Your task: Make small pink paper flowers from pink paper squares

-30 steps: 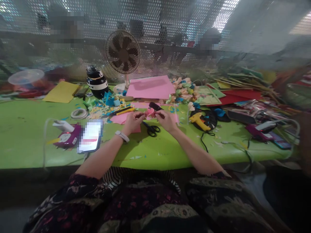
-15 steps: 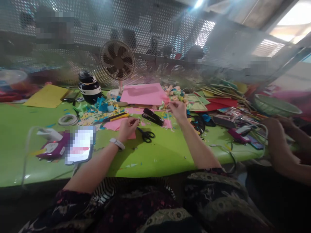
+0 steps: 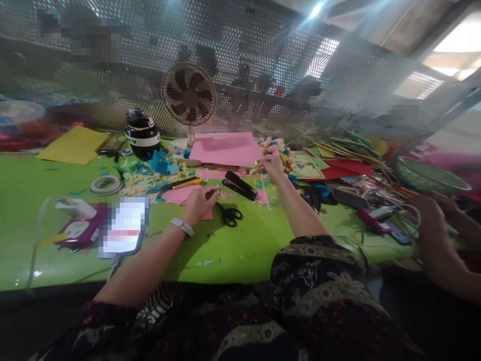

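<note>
My left hand (image 3: 201,202), with a white watch (image 3: 182,226) on its wrist, hovers over the table with fingers pinched together; anything between them is too small to make out. Beside it lie black scissors (image 3: 231,215) and pink paper pieces (image 3: 180,194). Farther forward, my right hand (image 3: 273,167) is closed at the right edge of a large pink sheet (image 3: 225,149). Its fingertips meet near a small pale-green bit, and I cannot tell whether they grip it. Behind that hand is a pile of small coloured paper pieces (image 3: 283,153). A black stapler (image 3: 239,185) lies between my hands.
To the left are a lit phone (image 3: 124,228), a purple device (image 3: 80,233), a tape roll (image 3: 105,185) and a dark bottle (image 3: 142,135). A fan (image 3: 189,94) stands behind. On the right, another person's arms (image 3: 436,235) reach over the table near a green basket (image 3: 432,174).
My right hand has drawn slightly back and left, away from the pile; the pink piece at its fingertips is no longer there. My left hand stays pinched in nearly the same place.
</note>
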The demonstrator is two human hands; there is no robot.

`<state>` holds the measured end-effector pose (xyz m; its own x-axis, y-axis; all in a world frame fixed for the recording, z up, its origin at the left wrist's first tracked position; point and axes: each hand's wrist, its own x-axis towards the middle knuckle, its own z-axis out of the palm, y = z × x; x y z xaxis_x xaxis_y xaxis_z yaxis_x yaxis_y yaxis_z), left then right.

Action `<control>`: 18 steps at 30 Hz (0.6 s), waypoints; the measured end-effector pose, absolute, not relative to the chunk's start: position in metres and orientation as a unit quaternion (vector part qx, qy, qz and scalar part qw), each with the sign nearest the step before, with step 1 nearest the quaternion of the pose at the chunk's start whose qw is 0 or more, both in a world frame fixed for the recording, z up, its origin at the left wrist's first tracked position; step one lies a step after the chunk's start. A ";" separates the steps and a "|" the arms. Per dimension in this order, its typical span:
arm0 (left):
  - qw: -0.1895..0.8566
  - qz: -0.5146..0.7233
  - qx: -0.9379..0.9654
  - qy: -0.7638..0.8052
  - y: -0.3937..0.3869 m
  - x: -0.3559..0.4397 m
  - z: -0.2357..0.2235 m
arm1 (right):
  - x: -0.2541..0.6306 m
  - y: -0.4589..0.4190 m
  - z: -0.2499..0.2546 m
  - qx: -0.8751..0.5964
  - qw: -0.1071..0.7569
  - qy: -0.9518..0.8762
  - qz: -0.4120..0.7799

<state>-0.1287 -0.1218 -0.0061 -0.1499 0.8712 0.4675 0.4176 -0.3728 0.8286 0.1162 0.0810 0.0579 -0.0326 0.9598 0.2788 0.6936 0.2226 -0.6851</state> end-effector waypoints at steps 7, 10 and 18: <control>0.322 0.655 0.483 0.484 -0.112 -0.132 -0.005 | 0.097 0.017 0.041 -0.509 0.341 -0.751 0.244; 0.351 0.695 0.414 0.472 -0.109 -0.136 -0.001 | 0.091 -0.009 0.047 -0.427 0.286 -0.817 0.264; 0.324 0.760 0.310 0.471 -0.102 -0.155 0.015 | 0.090 -0.036 0.049 -0.348 0.154 -0.899 0.215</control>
